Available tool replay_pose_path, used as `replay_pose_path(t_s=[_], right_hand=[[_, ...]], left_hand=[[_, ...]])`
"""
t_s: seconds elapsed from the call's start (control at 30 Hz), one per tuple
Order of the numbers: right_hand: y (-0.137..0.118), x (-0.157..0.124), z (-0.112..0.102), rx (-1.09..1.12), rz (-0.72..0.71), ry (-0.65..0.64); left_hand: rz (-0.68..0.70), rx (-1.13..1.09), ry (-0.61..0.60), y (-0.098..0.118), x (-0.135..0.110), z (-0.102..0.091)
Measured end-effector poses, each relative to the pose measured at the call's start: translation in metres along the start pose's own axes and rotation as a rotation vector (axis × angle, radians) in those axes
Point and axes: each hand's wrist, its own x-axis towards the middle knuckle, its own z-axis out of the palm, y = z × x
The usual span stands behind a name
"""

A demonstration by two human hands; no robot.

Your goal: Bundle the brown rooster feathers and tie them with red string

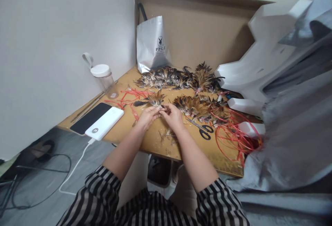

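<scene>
Between my two hands, at the middle of the wooden table (155, 143), is a small bunch of brown feathers (156, 99). My left hand (149, 117) closes its fingers on the base of the bunch. Touching the same base from the other side, my right hand (172, 115) has its fingers pinched together; whether they hold a feather or something else is too small to tell. Just right of that hand lies a row of brown feather bunches (198, 106). Scissors (203, 128) with black handles rest in front of the row.
A darker feather pile (168, 76) lies at the back by a silver bag (151, 43). Red plastic strips (135, 94) are at left, a red tangle (233, 136) at right. A phone (90, 117), white power bank (105, 123) and clear cup (105, 81) stand left. White foam (241, 63) borders the right.
</scene>
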Motion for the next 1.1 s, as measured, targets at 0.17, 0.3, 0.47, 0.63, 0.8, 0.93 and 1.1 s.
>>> replay_pose_path(t_s=[0.17,0.3,0.47,0.63,0.8,0.93,1.1], right_hand=[[0.024,0.011,-0.011,0.134,0.153,0.124],[0.037,0.013,-0.018,-0.046,0.27,-0.09],[0.028,0.007,-0.016,-0.344,0.317,-0.314],[0.017,0.005,-0.012,-0.467,0.314,-0.354],[0.018,0.006,-0.012,-0.333,0.261,-0.222],[0.022,0.006,-0.007,-0.134,0.263,-0.124],[0.028,0.009,0.002,0.337,0.392,-0.068]], left_hand=[[0.069,-0.048,0.141,0.003,0.005,-0.008],[0.065,-0.092,0.159,0.004,0.005,-0.008],[0.047,-0.097,0.162,0.007,0.002,-0.003],[0.043,-0.092,0.114,0.006,0.002,-0.006],[0.052,-0.049,0.09,0.003,0.003,-0.008],[0.145,0.18,0.143,0.001,0.003,-0.002],[0.301,0.414,0.169,-0.001,0.002,0.004]])
